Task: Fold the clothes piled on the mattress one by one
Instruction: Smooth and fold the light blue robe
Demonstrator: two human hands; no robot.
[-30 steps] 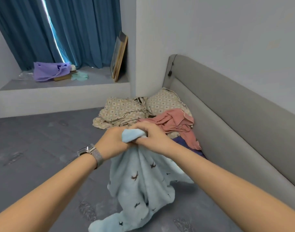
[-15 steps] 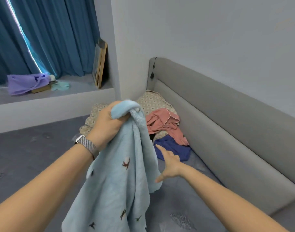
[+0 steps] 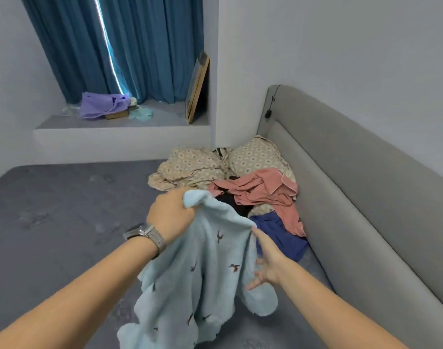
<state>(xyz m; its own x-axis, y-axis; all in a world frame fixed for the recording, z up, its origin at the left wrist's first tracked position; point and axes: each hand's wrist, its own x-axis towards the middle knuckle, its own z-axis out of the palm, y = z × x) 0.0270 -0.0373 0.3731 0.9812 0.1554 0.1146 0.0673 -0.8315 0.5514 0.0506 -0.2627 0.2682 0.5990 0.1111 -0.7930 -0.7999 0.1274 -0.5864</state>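
Observation:
A fluffy light-blue garment (image 3: 202, 278) with small dark bird prints hangs from my left hand (image 3: 168, 214), which grips a bunched edge of it above the grey mattress (image 3: 59, 217). Its lower part trails on the mattress. My right hand (image 3: 267, 260) is at the garment's right edge with fingers spread and straight, touching the fabric. Behind lies the pile: a pink garment (image 3: 263, 190), a dark blue one (image 3: 282, 234), a black piece (image 3: 234, 201) and beige patterned clothes (image 3: 192, 167).
A grey padded headboard (image 3: 361, 187) runs along the right side. A beige patterned pillow (image 3: 258, 153) lies in the corner. On the window ledge (image 3: 119, 128) are a purple bag (image 3: 99, 105), a leaning picture frame (image 3: 197, 88) and blue curtains (image 3: 129, 46).
My right hand let go of the bunched top a second ago and has come up to the garment's right edge. My left hand has lowered a little with the garment.

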